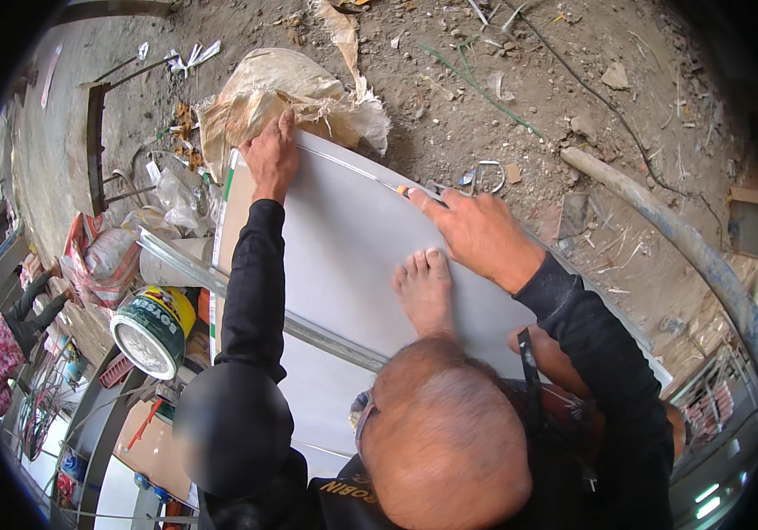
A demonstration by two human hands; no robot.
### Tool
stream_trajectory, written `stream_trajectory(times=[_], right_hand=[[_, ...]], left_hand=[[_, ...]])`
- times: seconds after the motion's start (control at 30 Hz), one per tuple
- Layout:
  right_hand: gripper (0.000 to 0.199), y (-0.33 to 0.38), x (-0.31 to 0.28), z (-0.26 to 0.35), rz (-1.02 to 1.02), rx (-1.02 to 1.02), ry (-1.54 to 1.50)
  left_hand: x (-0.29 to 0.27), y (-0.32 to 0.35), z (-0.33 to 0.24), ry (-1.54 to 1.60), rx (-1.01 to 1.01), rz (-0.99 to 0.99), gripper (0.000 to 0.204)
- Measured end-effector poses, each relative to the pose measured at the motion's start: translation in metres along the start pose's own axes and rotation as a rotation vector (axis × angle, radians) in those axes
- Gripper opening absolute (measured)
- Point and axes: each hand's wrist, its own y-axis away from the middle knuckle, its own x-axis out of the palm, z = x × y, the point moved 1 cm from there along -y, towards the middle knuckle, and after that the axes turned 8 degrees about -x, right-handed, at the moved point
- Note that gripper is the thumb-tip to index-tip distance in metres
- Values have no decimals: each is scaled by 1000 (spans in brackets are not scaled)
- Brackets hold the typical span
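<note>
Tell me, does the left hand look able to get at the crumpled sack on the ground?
Most likely yes: the left hand is at the far edge of the white board, the crumpled sack lies right beside it, and I see nothing blocking the way.

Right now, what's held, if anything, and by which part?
The right hand grips a slim tool by its handle; left hand touches the white board near a corner, grip unclear.

The left grip (270, 161) lay on the board (357, 231) at its far left corner, beside a sack (277, 81). The right grip (485, 231) held a tool (404, 191) near the board's far edge. A foot (423, 287) stood on the board; a bar (330, 340) crossed it. Left stood a bucket (156, 334); right, a pipe (688, 238) crossed the dirt (458, 106).
</note>
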Motion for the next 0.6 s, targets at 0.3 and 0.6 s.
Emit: stream_trajectory(times=[0.3, 0.6], right_hand=[[53, 8, -25, 8, -38, 18, 53], [52, -27, -10, -3, -192, -26, -85]], left_hand=[[-27, -15, -9, 247, 71, 387, 58], [-37, -4, -10, 600, 14, 564, 40]])
